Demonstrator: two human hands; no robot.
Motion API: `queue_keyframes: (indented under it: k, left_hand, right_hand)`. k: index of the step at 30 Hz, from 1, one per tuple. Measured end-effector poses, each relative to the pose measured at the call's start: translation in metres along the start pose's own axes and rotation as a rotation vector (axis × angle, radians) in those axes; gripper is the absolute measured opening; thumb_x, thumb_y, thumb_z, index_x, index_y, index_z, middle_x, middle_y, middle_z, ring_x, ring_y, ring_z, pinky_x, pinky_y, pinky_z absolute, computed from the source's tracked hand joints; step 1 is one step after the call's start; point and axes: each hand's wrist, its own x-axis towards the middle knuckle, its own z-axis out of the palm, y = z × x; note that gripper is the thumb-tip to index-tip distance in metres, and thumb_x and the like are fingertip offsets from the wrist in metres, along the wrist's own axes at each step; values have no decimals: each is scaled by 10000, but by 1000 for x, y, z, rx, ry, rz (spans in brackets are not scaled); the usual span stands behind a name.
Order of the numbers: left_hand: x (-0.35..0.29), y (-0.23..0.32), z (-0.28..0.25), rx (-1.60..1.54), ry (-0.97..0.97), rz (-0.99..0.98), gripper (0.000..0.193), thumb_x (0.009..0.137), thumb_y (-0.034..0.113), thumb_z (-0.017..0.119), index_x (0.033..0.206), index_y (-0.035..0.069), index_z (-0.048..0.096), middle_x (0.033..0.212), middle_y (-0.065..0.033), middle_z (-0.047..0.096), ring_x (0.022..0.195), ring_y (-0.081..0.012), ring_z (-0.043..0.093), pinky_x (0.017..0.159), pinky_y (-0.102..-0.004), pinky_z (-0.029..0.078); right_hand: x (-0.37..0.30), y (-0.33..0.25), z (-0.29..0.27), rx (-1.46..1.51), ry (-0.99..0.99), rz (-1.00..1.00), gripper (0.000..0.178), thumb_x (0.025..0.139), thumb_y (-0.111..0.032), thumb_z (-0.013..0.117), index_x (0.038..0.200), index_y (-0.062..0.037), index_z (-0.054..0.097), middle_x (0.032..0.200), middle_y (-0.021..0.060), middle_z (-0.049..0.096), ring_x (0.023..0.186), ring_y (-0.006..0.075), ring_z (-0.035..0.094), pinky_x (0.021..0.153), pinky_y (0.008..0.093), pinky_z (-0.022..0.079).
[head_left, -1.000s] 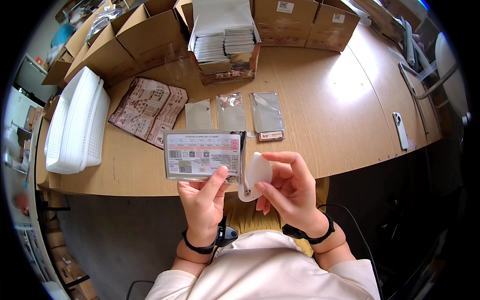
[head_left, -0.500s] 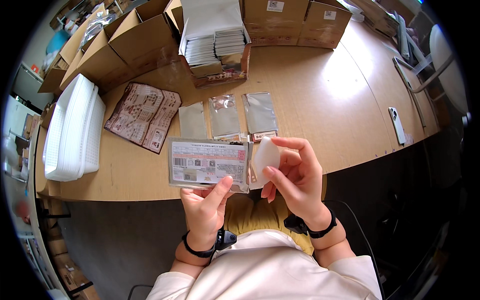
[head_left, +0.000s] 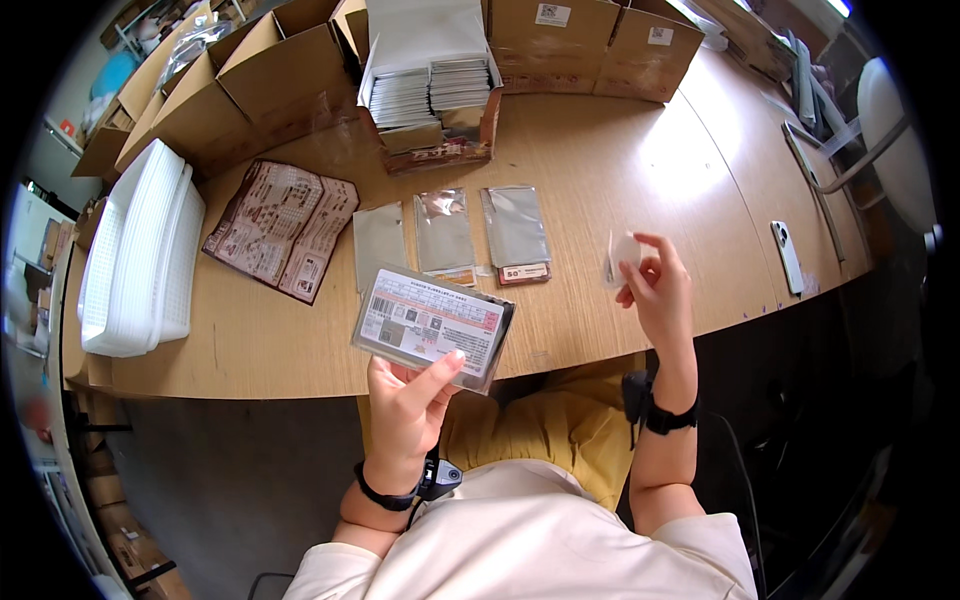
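Observation:
My left hand grips a flat clear-wrapped packet with a printed label and barcode; the thumb presses its face and the fingers go underneath. The packet is tilted above the table's near edge. To the right, my right hand pinches a small whitish, translucent piece between thumb and fingers, apart from the packet. Whether it is film or paper I cannot tell. Beyond the packet, three clear plastic sleeve packs lie in a row: a left one, a middle one and a right one.
A creased brown printed sheet lies left of the sleeve packs. Stacked white plastic baskets stand at the left edge. An open box of packed cards sits at the back among cardboard cartons. A phone lies at the right.
My right hand has moved away to the right with the whitish piece, leaving the packet's side. My left hand has tilted the packet, its right end now lower.

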Motion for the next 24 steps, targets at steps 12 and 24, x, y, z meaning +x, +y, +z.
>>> queue_keyframes:
  k: [12, 24]
  left_hand:
    - [24, 12, -7, -181, -221, -245, 528, 761, -31, 478, 1277, -58, 367, 1268, -217, 500, 1154, -304, 540, 946, -374, 490]
    - [21, -9, -10, -216, -351, -210, 656, 813, 180, 614, 1370, 21, 304, 1343, -210, 423, 1254, -334, 428, 1032, -426, 391]
  right_hand:
    - [-23, -22, 10, -592, 132, -444, 335, 744, -75, 728, 1059, -61, 616, 1166, 148, 497, 817, 257, 602, 685, 335, 521]
    - [-67, -58, 58, -172, -144, -1177, 301, 601, 14, 697, 902, 7, 681, 843, 79, 622, 634, 163, 574, 515, 252, 437]
